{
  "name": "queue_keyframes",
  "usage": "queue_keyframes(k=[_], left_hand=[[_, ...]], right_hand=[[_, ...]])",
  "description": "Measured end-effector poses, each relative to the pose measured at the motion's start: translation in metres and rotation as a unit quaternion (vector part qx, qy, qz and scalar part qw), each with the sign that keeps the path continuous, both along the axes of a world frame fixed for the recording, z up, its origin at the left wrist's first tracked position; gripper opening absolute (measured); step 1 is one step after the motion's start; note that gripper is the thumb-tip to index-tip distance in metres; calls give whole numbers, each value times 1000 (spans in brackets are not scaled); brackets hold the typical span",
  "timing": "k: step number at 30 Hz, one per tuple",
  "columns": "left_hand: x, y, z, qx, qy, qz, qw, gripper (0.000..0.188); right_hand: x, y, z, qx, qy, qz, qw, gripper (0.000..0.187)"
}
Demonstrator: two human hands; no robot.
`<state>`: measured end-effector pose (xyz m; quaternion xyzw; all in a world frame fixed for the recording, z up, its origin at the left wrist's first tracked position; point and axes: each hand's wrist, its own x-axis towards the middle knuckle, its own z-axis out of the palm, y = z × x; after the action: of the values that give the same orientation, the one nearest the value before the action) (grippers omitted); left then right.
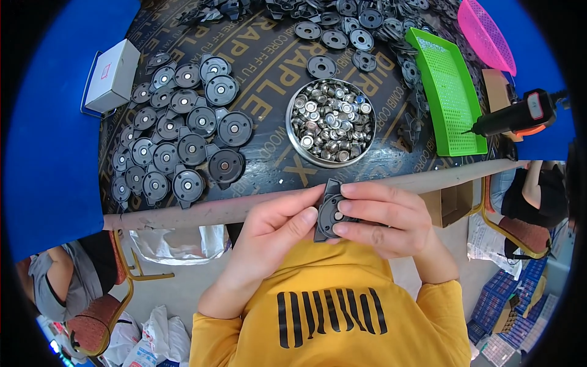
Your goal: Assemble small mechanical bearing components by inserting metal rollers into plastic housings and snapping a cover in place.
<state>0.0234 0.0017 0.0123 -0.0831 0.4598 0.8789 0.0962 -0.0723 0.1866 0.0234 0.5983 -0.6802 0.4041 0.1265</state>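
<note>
Just in front of the table's near edge, both my hands hold one black round plastic part (331, 214) with a tab at its top. A small metal piece shows at its middle. My left hand (276, 221) pinches its left side between thumb and fingers. Across its right side lie the closed fingers of my right hand (391, 219). Beyond my hands stands a round metal tin (291, 136) full of small shiny metal caps (333, 119). To the left, many similar black parts (192, 149) lie in overlapping rows, with metal centres showing in them.
More black parts (334, 39) with open centre holes are heaped at the far side. A green perforated tray (449, 92), a pink basket (486, 33) and a black electric screwdriver (510, 119) are on the right. A white box (112, 74) stands far left. Other people sit at both sides.
</note>
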Motion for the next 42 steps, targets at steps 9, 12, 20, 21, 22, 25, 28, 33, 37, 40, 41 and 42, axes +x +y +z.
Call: queue_keyframes(k=[9,12,20,21,22,25,28,33,37,40,41,42], left_hand=[[-4,6,-4,-8,53,10,998,40],[-7,9,2,-258,155,39,953,43],[-14,8,-20,-388,189,221,875,35],[-16,7,-20,-389,191,220,874,35],[-18,5,-20,-470,225,208,828,22],[-22,7,-20,-548,256,186,774,10],[-21,6,-17,-547,236,169,785,11],[-23,6,-20,-559,242,174,774,11],[-23,5,-21,-562,239,173,773,11],[-22,4,-22,-563,250,173,769,11],[-24,6,-20,-564,254,171,767,11],[-25,7,-20,-567,255,172,764,12]], right_hand=[[1,-1,-7,-20,-114,-4,993,21],[16,-6,-3,-79,-430,-112,893,36],[-76,-59,26,23,-257,-128,958,19],[-90,-73,25,36,-300,-131,944,16],[-105,-88,19,74,-255,-134,955,18],[-137,-117,7,218,-204,-104,949,23],[-145,-138,0,304,-230,-84,921,26],[-137,-151,-13,264,-242,-46,933,26],[-154,-133,-1,166,-192,-93,963,23],[-189,-109,7,223,-79,-196,952,18],[-197,-99,1,244,-41,-217,944,17],[-201,-96,-6,265,-4,-234,936,18]])
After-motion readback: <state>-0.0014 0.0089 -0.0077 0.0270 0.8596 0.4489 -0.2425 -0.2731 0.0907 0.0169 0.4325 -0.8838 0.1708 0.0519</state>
